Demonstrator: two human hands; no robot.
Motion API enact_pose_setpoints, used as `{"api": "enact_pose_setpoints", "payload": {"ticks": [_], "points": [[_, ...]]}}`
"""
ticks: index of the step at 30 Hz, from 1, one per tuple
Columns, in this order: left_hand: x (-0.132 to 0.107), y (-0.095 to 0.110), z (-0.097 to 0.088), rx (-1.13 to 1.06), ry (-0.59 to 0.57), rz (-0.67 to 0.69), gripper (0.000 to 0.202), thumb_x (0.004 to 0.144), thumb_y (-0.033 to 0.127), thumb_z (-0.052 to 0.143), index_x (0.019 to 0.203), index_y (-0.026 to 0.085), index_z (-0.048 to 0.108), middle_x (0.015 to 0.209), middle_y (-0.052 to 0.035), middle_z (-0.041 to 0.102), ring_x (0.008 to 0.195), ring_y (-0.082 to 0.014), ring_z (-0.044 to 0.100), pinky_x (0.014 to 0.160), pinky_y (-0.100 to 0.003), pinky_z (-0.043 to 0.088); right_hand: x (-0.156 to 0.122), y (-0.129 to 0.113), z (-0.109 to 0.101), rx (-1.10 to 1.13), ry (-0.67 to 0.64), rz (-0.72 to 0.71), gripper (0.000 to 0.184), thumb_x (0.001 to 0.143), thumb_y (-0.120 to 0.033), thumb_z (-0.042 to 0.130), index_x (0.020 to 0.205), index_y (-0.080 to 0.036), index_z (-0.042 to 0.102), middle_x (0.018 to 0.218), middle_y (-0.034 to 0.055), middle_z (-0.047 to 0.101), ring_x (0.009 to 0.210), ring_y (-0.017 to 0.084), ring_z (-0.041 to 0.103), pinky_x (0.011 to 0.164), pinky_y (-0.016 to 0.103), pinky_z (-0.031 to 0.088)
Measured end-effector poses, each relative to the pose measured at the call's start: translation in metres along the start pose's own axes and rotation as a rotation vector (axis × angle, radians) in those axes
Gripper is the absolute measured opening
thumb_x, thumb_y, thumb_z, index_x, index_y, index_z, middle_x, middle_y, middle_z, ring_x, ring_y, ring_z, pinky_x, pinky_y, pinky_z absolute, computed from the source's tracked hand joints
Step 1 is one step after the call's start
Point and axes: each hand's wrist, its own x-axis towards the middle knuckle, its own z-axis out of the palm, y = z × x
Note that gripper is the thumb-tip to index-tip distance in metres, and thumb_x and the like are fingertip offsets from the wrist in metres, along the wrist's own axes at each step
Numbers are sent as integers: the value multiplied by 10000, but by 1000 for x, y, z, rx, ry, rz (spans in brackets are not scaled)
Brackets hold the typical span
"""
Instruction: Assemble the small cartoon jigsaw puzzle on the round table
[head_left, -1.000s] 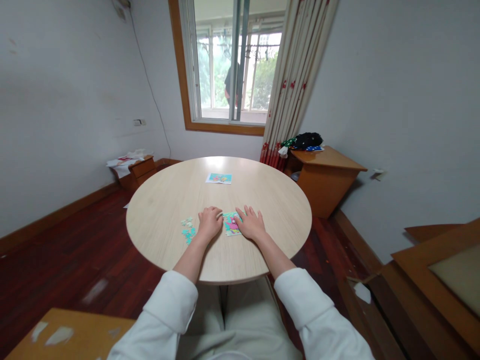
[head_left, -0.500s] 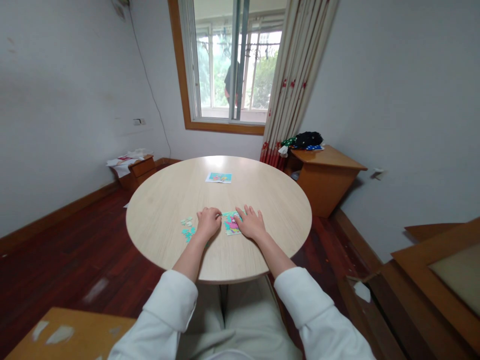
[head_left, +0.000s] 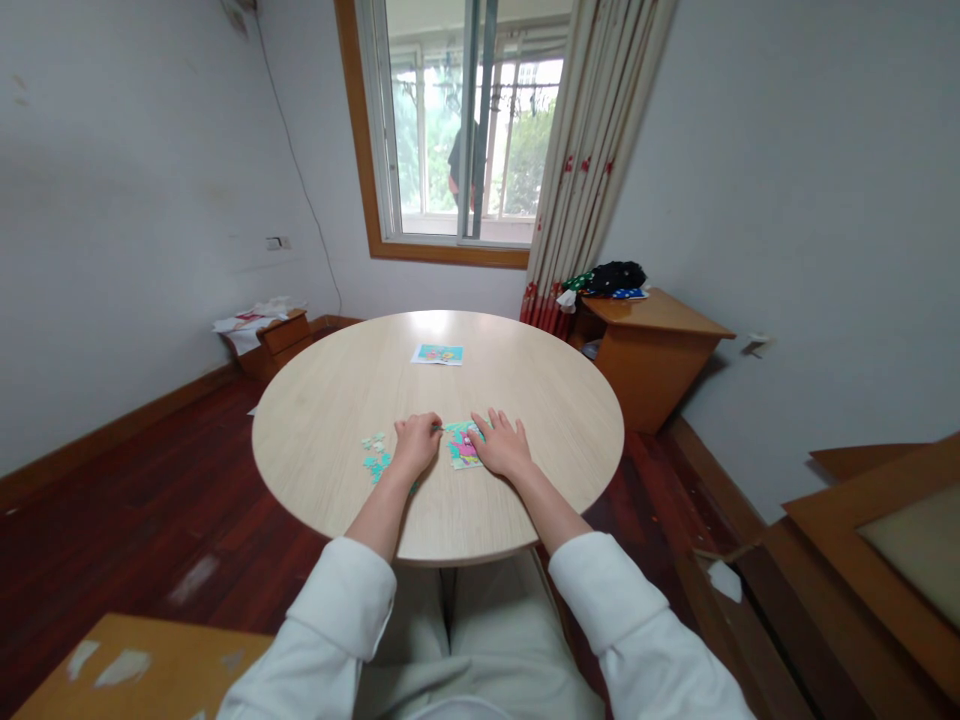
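A partly joined jigsaw puzzle (head_left: 463,452), teal with a pink figure, lies on the round table near its front. My right hand (head_left: 502,444) rests flat over its right side, fingers spread. Just left of the puzzle, my left hand (head_left: 418,442) is closed in a pinch, the fingertips at a small puzzle piece (head_left: 440,428) by the upper left edge. Several loose puzzle pieces (head_left: 377,464) are scattered left of my left hand, some partly hidden by the forearm. Farther back lies a picture sheet (head_left: 438,355) with a teal printed scene.
The round wooden table (head_left: 322,410) stands before me. A wooden desk (head_left: 660,330) with dark clothes (head_left: 616,278) is at the back right, a small cabinet (head_left: 285,338) with papers at the back left. Beyond the window, a person (head_left: 465,165) is partly visible.
Hardly anything differs. My left hand has shifted very slightly at the puzzle's upper left edge; my right hand stays in place on the puzzle.
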Motion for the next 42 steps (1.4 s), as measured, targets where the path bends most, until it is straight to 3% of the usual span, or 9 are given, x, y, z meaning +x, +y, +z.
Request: {"api": "enact_pose_setpoints", "payload": {"ticks": [11, 16, 25, 42], "points": [[1, 5, -6, 21, -35, 21, 187, 791, 273, 508, 800, 195, 678, 906, -73, 693, 958, -238, 578, 859, -392, 298, -1, -1, 0, 24, 13, 3, 546, 903, -518, 145, 1405, -320, 227, 1504, 48, 151, 1375, 213, 100, 1068, 452, 27], [-1, 1, -9, -23, -81, 17, 214, 781, 219, 496, 896, 218, 676, 957, -53, 694, 976, -227, 584, 879, -387, 303, 1, 0, 0, 17, 9, -4, 546, 902, -521, 140, 1405, -324, 223, 1503, 50, 156, 1373, 215, 109, 1065, 457, 28], [1, -3, -3, -121, -45, -19, 222, 759, 193, 547, 963, 223, 630, 986, -25, 688, 963, -199, 591, 940, -366, 298, 1, 0, 0, 8, -4, 3, 546, 902, -517, 134, 1409, -327, 206, 1508, 44, 135, 1373, 215, 100, 1063, 458, 22], [2, -1, -5, -48, -48, -8, 153, 773, 224, 536, 847, 231, 670, 928, -23, 699, 969, -212, 586, 917, -378, 302, 0, 0, 2, 3, 10, 2, 549, 903, -519, 130, 1408, -323, 213, 1506, 46, 143, 1372, 214, 107, 1064, 464, 33]]}}
